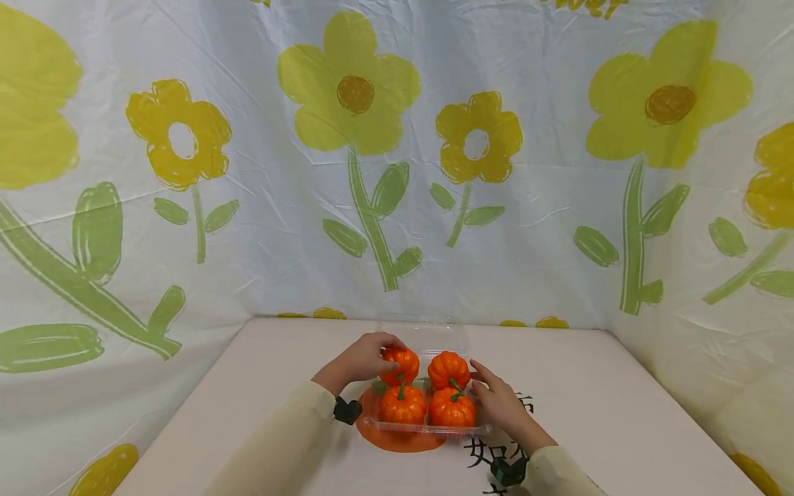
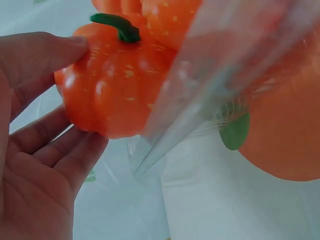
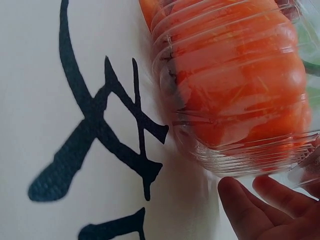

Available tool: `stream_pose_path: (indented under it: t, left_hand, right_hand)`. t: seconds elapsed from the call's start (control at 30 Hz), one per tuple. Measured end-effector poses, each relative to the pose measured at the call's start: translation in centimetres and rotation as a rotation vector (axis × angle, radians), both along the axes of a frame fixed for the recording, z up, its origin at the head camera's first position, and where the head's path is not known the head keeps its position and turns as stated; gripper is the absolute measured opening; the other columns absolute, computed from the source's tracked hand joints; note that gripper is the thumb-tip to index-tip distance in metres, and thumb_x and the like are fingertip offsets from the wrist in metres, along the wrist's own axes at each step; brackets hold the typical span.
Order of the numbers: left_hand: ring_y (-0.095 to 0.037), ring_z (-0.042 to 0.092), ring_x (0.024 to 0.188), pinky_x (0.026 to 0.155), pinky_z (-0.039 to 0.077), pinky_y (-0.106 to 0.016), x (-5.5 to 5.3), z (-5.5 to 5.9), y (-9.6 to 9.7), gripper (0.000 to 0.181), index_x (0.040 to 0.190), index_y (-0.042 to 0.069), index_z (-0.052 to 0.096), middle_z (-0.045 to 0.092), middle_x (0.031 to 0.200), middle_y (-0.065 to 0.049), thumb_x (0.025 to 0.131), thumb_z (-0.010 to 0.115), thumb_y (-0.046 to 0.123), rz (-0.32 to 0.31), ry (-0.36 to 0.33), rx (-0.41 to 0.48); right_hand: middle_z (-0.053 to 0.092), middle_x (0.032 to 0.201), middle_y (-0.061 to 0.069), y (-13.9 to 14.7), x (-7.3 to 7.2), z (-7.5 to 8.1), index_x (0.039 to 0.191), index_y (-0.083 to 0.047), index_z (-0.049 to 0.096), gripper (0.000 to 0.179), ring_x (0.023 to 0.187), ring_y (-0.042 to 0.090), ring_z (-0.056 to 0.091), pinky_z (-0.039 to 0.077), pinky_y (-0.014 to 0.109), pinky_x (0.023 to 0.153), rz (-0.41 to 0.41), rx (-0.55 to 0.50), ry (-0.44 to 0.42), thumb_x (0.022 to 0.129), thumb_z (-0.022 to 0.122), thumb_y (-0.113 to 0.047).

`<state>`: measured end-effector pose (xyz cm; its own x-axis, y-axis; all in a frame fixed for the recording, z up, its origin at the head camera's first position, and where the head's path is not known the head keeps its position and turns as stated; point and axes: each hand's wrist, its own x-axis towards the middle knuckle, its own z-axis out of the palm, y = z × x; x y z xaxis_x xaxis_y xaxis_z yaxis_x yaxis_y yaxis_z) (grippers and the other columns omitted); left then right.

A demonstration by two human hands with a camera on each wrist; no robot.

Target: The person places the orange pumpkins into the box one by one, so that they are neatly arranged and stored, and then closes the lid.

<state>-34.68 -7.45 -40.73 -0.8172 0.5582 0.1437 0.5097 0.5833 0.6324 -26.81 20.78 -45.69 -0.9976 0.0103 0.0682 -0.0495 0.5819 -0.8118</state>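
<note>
My left hand [image 1: 371, 355] grips an orange toy pumpkin [image 2: 115, 80] with a green stem, thumb on its upper side and fingers beneath. It is at the back left of a clear plastic clamshell box [image 1: 428, 428]. Another pumpkin [image 1: 449, 370] is at the back right, and a front left pumpkin [image 1: 403, 406] and a front right pumpkin [image 1: 452, 409] sit inside the box. My right hand [image 1: 499, 399] is at the box's right side, its fingers extended, fingertips right at the ribbed plastic wall in the right wrist view.
The box's clear lid [image 1: 428, 337] lies open toward the back. Under the box, the pale tablecloth [image 1: 260, 386] has a printed orange shape [image 1: 397, 442] and black characters [image 1: 490, 451]. A flower-printed curtain [image 1: 260, 207] stands behind and at both sides.
</note>
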Motion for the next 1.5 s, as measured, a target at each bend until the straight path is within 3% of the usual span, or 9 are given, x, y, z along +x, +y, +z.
stream_pose_path:
  t: [0.27, 0.87, 1.1, 1.3, 1.5]
  left_hand:
    - [-0.016, 0.058, 0.101, 0.092, 0.054, -0.038, -0.3, -0.8, 0.3, 0.027, 0.111, 0.018, 0.071, 0.066, 0.112, 0.002, 0.084, 0.070, 0.018, 0.018, -0.008, -0.046]
    - [-0.021, 0.056, 0.112, 0.099, 0.050, -0.044, -0.2, -0.6, 0.6, 0.034, 0.120, 0.019, 0.067, 0.063, 0.121, 0.000, 0.086, 0.069, 0.019, 0.049, -0.077, -0.103]
    - [-0.022, 0.056, 0.110, 0.097, 0.051, -0.043, -0.2, -0.9, 0.3, 0.035, 0.122, 0.021, 0.064, 0.062, 0.123, -0.001, 0.087, 0.066, 0.020, 0.028, -0.062, -0.086]
    - [-0.025, 0.056, 0.112, 0.098, 0.050, -0.045, -0.6, -0.9, -0.3, 0.033, 0.123, 0.015, 0.064, 0.063, 0.125, -0.003, 0.090, 0.060, 0.021, 0.003, 0.019, -0.057]
    - [-0.031, 0.057, 0.114, 0.098, 0.050, -0.049, -1.1, -0.9, -1.0, 0.031, 0.120, 0.012, 0.065, 0.063, 0.126, -0.012, 0.093, 0.057, 0.024, 0.047, 0.041, -0.010]
  right_hand:
    - [0.053, 0.138, 0.022, -0.1, -0.1, -0.2, 0.150, -0.010, 0.036, 0.050, 0.108, 0.031, 0.064, 0.056, 0.045, 0.088, 0.001, 0.027, 0.011, 0.101, 0.044, -0.018]
    - [0.052, 0.138, 0.023, -0.1, -0.2, -0.1, 0.150, -0.011, 0.035, 0.051, 0.110, 0.033, 0.064, 0.056, 0.045, 0.087, 0.009, 0.001, -0.007, 0.100, 0.045, -0.017]
    - [0.052, 0.137, 0.024, 0.3, -0.4, 0.2, 0.146, -0.011, 0.041, 0.047, 0.105, 0.032, 0.066, 0.056, 0.047, 0.087, 0.021, 0.005, -0.015, 0.099, 0.048, -0.018]
    - [0.053, 0.137, 0.023, 0.8, -0.8, 0.7, 0.143, -0.012, 0.044, 0.045, 0.108, 0.035, 0.065, 0.055, 0.048, 0.089, 0.021, 0.078, 0.003, 0.099, 0.049, -0.022]
    - [0.051, 0.139, 0.022, 1.1, -1.5, 1.4, 0.144, -0.011, 0.044, 0.046, 0.118, 0.040, 0.058, 0.055, 0.047, 0.088, 0.029, 0.127, 0.017, 0.100, 0.048, -0.025]
